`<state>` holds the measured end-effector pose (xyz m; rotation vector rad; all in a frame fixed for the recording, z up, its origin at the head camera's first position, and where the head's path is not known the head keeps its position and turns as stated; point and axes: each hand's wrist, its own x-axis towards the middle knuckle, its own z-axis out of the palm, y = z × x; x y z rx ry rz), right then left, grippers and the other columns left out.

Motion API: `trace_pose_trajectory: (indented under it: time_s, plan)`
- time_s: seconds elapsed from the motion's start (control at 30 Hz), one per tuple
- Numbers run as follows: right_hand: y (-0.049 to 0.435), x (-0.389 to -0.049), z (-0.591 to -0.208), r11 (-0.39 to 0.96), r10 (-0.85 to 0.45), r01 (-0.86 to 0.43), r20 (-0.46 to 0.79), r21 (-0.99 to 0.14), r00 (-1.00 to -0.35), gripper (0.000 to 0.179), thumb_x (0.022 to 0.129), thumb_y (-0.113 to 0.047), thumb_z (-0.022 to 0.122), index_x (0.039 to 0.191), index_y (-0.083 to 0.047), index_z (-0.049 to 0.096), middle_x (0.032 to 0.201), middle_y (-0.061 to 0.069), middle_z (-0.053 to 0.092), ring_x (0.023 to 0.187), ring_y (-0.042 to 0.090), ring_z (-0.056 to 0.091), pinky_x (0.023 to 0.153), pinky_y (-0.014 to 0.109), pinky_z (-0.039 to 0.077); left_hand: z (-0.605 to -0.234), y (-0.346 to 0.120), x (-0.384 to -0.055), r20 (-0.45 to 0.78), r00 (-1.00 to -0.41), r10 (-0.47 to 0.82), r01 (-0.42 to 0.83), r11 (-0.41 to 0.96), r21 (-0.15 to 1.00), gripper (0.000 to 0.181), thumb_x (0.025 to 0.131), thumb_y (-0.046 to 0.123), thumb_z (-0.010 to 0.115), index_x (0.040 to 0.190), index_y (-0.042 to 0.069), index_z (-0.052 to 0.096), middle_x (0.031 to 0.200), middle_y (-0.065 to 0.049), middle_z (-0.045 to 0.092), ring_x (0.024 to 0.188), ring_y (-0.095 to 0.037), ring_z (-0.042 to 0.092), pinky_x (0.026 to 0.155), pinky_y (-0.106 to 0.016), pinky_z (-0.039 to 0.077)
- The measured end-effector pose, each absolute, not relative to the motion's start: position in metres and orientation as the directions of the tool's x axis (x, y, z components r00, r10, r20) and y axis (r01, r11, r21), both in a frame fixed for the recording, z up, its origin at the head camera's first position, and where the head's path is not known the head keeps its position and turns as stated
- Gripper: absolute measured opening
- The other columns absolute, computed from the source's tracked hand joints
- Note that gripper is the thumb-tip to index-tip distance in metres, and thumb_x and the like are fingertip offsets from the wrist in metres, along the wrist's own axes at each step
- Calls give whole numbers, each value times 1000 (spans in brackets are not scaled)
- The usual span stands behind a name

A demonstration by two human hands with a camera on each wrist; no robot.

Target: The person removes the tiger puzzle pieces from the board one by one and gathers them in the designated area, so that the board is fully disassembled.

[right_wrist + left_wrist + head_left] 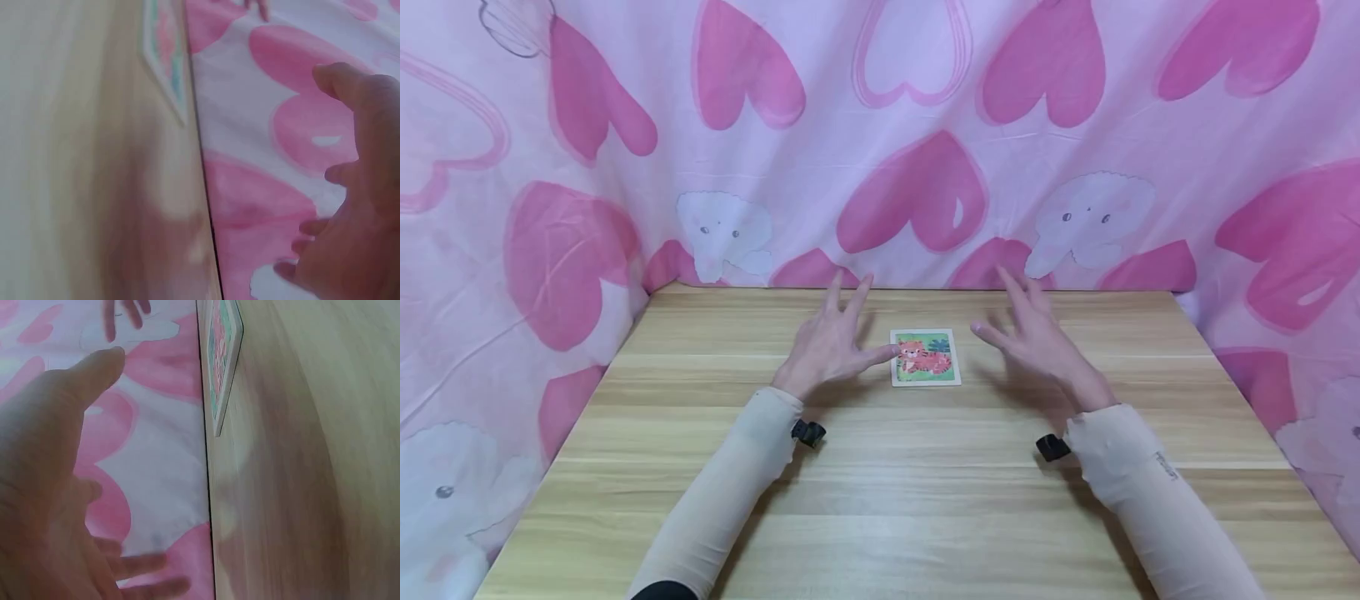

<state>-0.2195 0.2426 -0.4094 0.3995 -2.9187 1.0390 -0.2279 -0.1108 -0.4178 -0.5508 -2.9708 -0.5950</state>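
Note:
A square picture puzzle (pixel 928 358) with a white border lies flat on the wooden table, showing an orange-red tiger on green. To its left hovers my left hand (pixel 827 346), fingers spread, its thumb overlapping the puzzle's left edge in the head view. My right hand (pixel 1037 342) is held to the right of the puzzle, fingers apart and thumb pointing toward it. Both hands hold nothing. In the left wrist view the puzzle (pixel 224 356) lies beyond the left hand (pixel 50 456); the right wrist view shows it (pixel 165 56) beside the right hand (pixel 369 187).
The wooden table (pixel 880 517) ends at the back against a pink curtain (pixel 820 167) printed with hearts and white animals, which also hangs along both sides. A black strap mount sits at the left wrist (pixel 808 432) and another at the right wrist (pixel 1053 447).

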Motion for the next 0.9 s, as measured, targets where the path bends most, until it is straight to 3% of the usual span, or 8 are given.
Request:
trace_pose_trajectory:
  time_s: [0.13,0.3,0.5,0.67,0.9]
  plan:
    - [230,-226,-406,610,-273,-277,131,-743,-953,101,103,-47,81,179,-37,15,178,17,25,154,49,42,119,75,43,-420,-109,-230,115,-932,343,359,841,405,113,88,73,82,176,21,34,169,-20,42,135,-41,64,99,-61,62]
    - [212,-233,-409,495,-311,-276,129,-824,-942,89,102,-35,85,175,-26,35,166,14,44,145,41,54,115,61,52,-426,-107,-235,68,-922,381,359,772,524,83,91,57,88,157,15,60,143,-12,65,126,-29,66,105,-53,58]
    - [193,-239,-420,440,-358,-255,92,-861,-929,78,101,-32,86,168,-21,48,154,17,57,133,34,65,114,57,54,-437,-104,-240,8,-911,412,326,710,625,73,89,43,94,150,13,66,133,-9,70,124,-26,65,107,-48,57]
    - [178,-246,-433,414,-383,-249,80,-875,-920,67,102,-20,85,161,-7,56,139,21,66,119,30,69,107,46,58,-445,-100,-242,5,-916,401,321,727,607,71,86,47,95,145,16,69,130,-6,68,121,-24,64,102,-47,57]
    - [167,-252,-449,417,-385,-209,36,-884,-922,56,98,-13,87,149,-1,65,124,17,73,108,29,68,91,31,58,-449,-95,-241,3,-923,385,322,768,553,73,83,52,98,143,22,72,125,-4,62,113,-23,61,93,-44,57]
